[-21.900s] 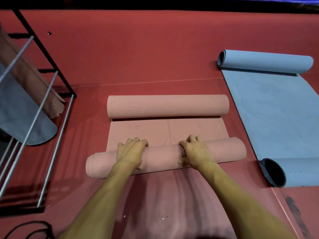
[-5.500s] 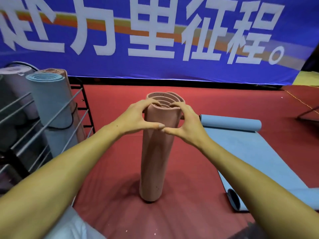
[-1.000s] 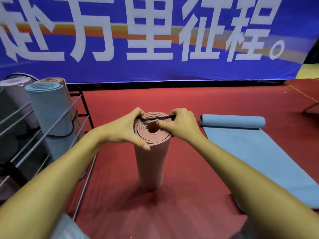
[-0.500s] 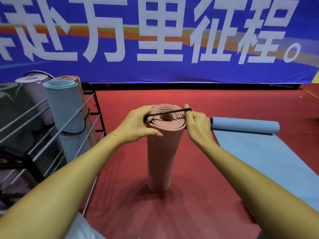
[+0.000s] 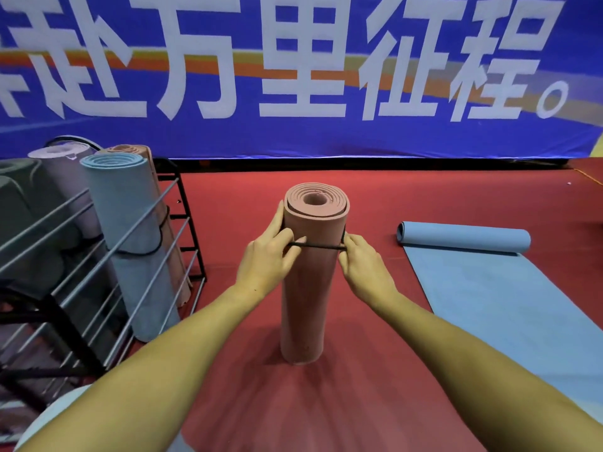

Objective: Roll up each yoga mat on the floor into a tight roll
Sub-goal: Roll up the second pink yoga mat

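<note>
rack (image 5: 98,243) left | rolled mat (image 5: 308,288) upright centre | flat mat (image 5: 509,308) right

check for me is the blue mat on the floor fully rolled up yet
No, the blue mat lies mostly flat on the red floor, with only its far end curled into a roll.

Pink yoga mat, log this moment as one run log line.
pink yoga mat: rolled, upright on floor | black elastic band: around upper part | left hand, right hand: pinching band | blue mat: partly unrolled

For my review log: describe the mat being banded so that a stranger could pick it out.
Below the blue banner, mid red floor, stands one pink rolled mat, upright between both hands. Unlike the racked rolls, it stands free, a black band stretched across it.
</note>
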